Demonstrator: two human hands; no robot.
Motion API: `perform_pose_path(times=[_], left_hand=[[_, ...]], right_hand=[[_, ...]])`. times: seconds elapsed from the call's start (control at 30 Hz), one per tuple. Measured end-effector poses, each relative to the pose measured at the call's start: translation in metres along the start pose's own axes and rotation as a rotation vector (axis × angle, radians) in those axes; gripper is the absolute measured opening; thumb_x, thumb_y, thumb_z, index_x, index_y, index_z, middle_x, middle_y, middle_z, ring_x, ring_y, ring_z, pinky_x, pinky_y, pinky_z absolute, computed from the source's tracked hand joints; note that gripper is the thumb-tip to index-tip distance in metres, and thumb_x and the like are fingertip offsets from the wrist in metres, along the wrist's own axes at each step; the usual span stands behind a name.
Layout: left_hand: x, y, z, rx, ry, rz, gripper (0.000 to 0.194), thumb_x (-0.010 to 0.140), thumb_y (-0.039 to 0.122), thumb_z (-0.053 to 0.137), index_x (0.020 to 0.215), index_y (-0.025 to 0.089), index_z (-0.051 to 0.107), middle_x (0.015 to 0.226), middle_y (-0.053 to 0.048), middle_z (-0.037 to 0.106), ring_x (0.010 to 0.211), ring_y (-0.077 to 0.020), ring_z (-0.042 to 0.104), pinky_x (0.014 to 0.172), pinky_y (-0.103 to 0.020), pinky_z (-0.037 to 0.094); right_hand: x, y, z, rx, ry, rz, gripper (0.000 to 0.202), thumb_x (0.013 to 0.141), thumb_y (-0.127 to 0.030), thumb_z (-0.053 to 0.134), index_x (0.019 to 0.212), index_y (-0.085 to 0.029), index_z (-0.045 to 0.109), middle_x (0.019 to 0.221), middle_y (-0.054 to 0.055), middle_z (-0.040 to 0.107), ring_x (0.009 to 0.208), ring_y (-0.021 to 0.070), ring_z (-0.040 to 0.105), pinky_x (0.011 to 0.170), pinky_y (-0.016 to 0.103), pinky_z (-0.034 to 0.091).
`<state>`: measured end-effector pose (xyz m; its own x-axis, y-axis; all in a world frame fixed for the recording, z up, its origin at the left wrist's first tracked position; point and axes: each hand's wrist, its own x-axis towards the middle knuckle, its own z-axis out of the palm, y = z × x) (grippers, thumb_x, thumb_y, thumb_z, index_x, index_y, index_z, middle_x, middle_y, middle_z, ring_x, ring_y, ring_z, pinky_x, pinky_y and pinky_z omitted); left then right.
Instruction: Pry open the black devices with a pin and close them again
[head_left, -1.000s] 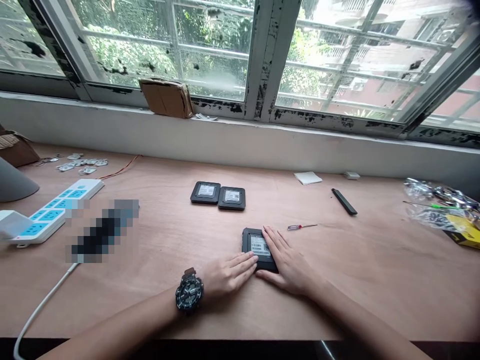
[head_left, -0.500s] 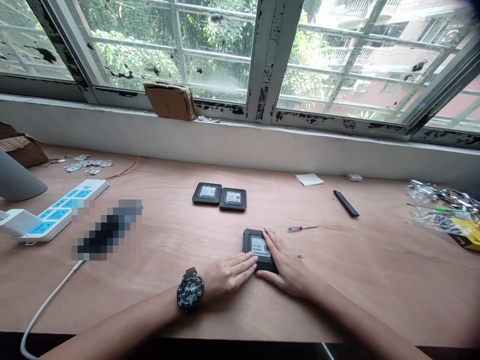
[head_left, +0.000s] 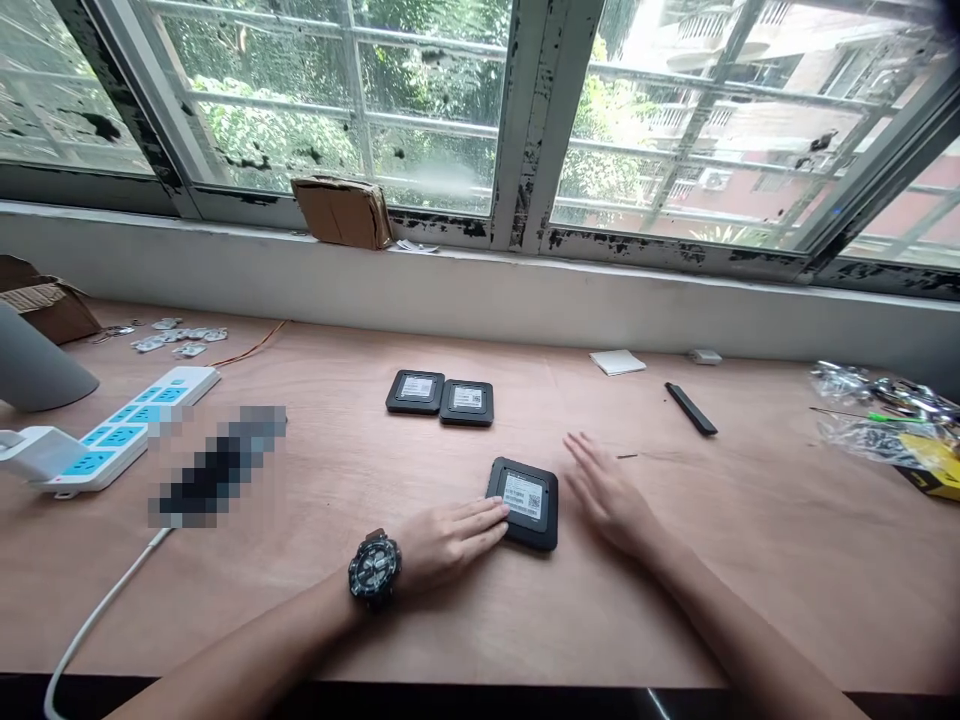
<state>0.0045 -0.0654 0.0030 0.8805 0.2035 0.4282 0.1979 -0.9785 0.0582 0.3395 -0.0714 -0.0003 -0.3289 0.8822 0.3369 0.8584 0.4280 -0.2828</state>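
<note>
Lopsided pressure from the flattened left grip (head_left: 448,541) could skid the square black labelled case (head_left: 531,508). The right grip (head_left: 609,497) is wide, empty.

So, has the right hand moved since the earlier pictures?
Yes: judged against the nearest black case, which has stayed put, the right hand has shifted rightward off its edge and now hides most of the screwdriver.

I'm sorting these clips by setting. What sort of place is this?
Probably an indoor work desk; home or workshop I can't tell. A wooden tabletop lies below a barred window, with a power strip on it and the left hand touching a labelled black device.
</note>
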Motion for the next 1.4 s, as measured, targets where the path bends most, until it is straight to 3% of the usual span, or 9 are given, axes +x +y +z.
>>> perform_pose_path(times=[0.1,0.2,0.37,0.47,0.57,0.67,0.83,1.0,1.4], left_hand=[[-0.004,-0.011,0.001,0.040,0.077,-0.071,0.033,0.103,0.016,0.050,0.132,0.011,0.063,0.140,-0.014,0.063,0.135,-0.0263,0.057,0.116,-0.041,0.048],[-0.006,-0.020,0.004,0.071,0.102,-0.158,0.032,0.103,0.028,0.055,0.130,0.012,0.065,0.139,-0.014,0.064,0.132,-0.0279,0.059,0.112,-0.043,0.051],[-0.002,-0.028,0.002,0.038,0.020,-0.286,0.052,0.102,0.048,0.058,0.141,0.014,0.057,0.146,-0.015,0.058,0.137,-0.0320,0.054,0.112,-0.048,0.049],[0.004,-0.030,-0.001,-0.086,-0.025,-0.359,0.075,0.093,0.061,0.065,0.149,0.014,0.049,0.151,-0.015,0.052,0.143,-0.0331,0.046,0.116,-0.049,0.045],[0.010,-0.034,-0.003,-0.210,-0.051,-0.397,0.082,0.090,0.063,0.067,0.153,0.017,0.043,0.155,-0.014,0.048,0.146,-0.0320,0.042,0.118,-0.048,0.041],[0.012,-0.036,-0.003,-0.280,-0.074,-0.420,0.082,0.091,0.062,0.067,0.156,0.020,0.039,0.158,-0.013,0.044,0.148,-0.0313,0.038,0.120,-0.047,0.039],[0.009,-0.036,-0.003,-0.282,-0.112,-0.449,0.082,0.094,0.060,0.063,0.159,0.020,0.033,0.161,-0.013,0.037,0.151,-0.0318,0.031,0.122,-0.050,0.034],[0.003,-0.039,-0.004,-0.284,-0.120,-0.498,0.096,0.085,0.069,0.069,0.158,0.017,0.034,0.161,-0.016,0.037,0.151,-0.0341,0.033,0.122,-0.053,0.034],[-0.003,-0.044,-0.003,-0.324,-0.124,-0.481,0.104,0.079,0.073,0.072,0.160,0.021,0.030,0.163,-0.014,0.033,0.152,-0.0330,0.030,0.122,-0.051,0.032]], right_hand=[[-0.002,0.037,-0.009,-0.117,0.043,0.099,0.044,0.106,-0.041,0.038,0.140,-0.023,0.060,0.151,0.013,0.052,0.145,0.0342,0.041,0.115,0.060,0.039],[-0.005,0.052,-0.015,-0.109,0.026,0.109,0.039,0.105,-0.046,0.041,0.119,-0.028,0.072,0.137,0.009,0.063,0.129,0.0328,0.057,0.104,0.055,0.049],[-0.003,0.030,-0.021,0.006,0.184,0.175,0.035,0.102,-0.052,0.047,0.108,-0.027,0.071,0.121,0.009,0.068,0.103,0.0303,0.066,0.091,0.050,0.053],[0.005,0.013,-0.025,0.296,0.307,0.294,0.035,0.100,-0.054,0.053,0.114,-0.023,0.061,0.104,0.010,0.070,0.086,0.0253,0.066,0.074,0.039,0.055],[0.020,-0.002,-0.029,0.667,0.337,0.286,0.036,0.099,-0.053,0.055,0.120,-0.024,0.054,0.097,0.006,0.066,0.069,0.0181,0.059,0.058,0.031,0.048],[0.039,-0.017,-0.031,0.931,0.308,0.225,0.033,0.104,-0.051,0.047,0.122,-0.025,0.057,0.088,0.002,0.059,0.057,0.0129,0.045,0.050,0.027,0.040],[0.055,-0.041,-0.014,1.078,0.318,0.159,0.030,0.104,-0.050,0.046,0.115,-0.027,0.062,0.080,0.000,0.055,0.062,0.0139,0.045,0.051,0.026,0.037],[0.051,-0.046,0.006,1.069,0.297,0.125,0.027,0.105,-0.048,0.045,0.114,-0.027,0.061,0.079,0.000,0.054,0.065,0.0145,0.046,0.053,0.027,0.038],[0.049,-0.052,0.001,1.069,0.269,0.078,0.031,0.108,-0.044,0.038,0.120,-0.027,0.062,0.082,0.000,0.056,0.060,0.0133,0.043,0.057,0.030,0.039]])
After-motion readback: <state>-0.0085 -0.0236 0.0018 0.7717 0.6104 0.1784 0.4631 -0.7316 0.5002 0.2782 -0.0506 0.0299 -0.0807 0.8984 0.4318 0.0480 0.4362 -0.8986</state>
